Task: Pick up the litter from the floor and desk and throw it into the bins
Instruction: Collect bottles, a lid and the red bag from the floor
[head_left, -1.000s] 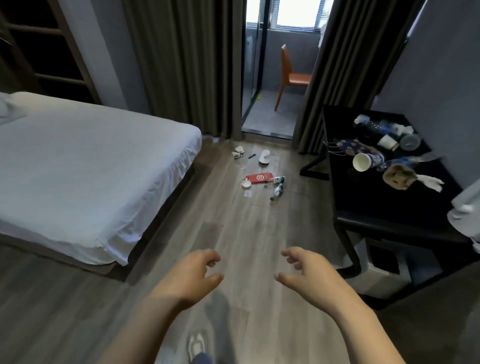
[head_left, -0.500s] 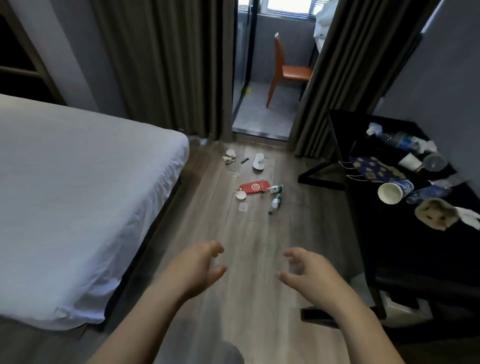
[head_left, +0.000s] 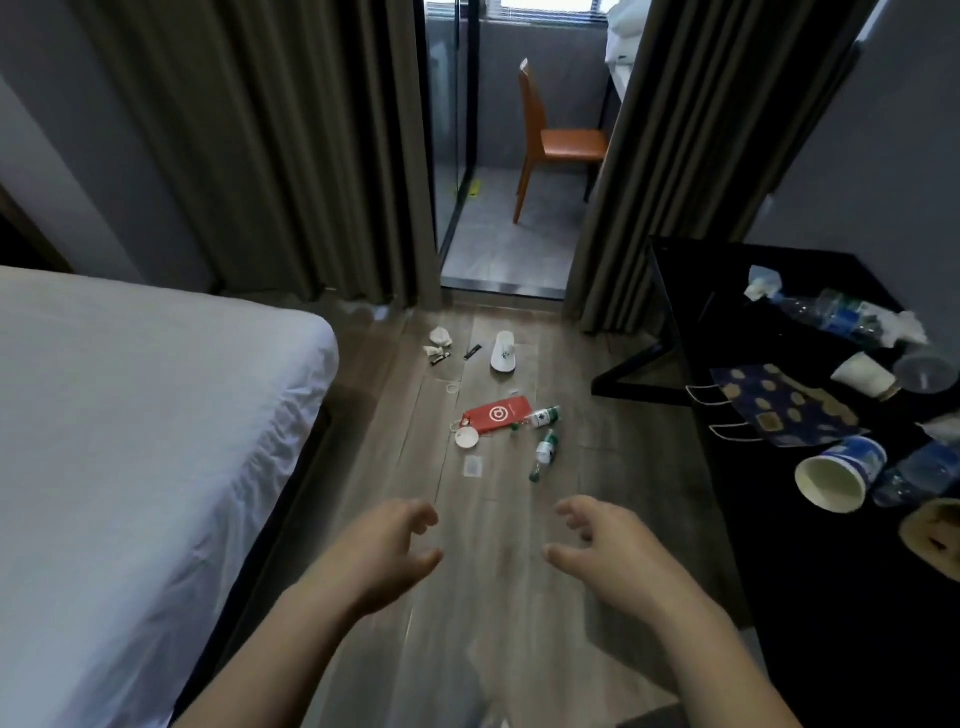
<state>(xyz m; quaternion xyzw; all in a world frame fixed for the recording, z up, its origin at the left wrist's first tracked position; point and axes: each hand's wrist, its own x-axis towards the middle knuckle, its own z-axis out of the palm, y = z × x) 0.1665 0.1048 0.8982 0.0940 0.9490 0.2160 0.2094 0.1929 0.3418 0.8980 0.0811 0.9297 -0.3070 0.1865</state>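
Both hands are empty. The left hand (head_left: 379, 556) and the right hand (head_left: 608, 551) hang side by side above the floor (head_left: 467, 649) with fingers loosely curled and nothing gripped.

The nearest floor litter lies straight ahead of the hands and well apart from them, on the strip of floor between the bed (head_left: 145, 441) and the counter (head_left: 675, 322).
- Small square wrapper (head_left: 473, 466): ahead, between the two hands.
- Near bottle (head_left: 544, 453): just right of the wrapper. Its long axis runs roughly away from the person. Judged nearer the right hand.
- Red bag (head_left: 496, 414): beyond the wrapper, lying flat, with a white lid (head_left: 466, 437) at its near left corner and a far bottle (head_left: 543, 417) at its right end.
- White slipper (head_left: 503, 352) and crumpled tissues (head_left: 440, 338): farthest, near the door threshold.

Along the counter's left edge, a paper cup (head_left: 836, 475) lies on its side with a patterned bag (head_left: 779, 405) behind it. No bin is in view.
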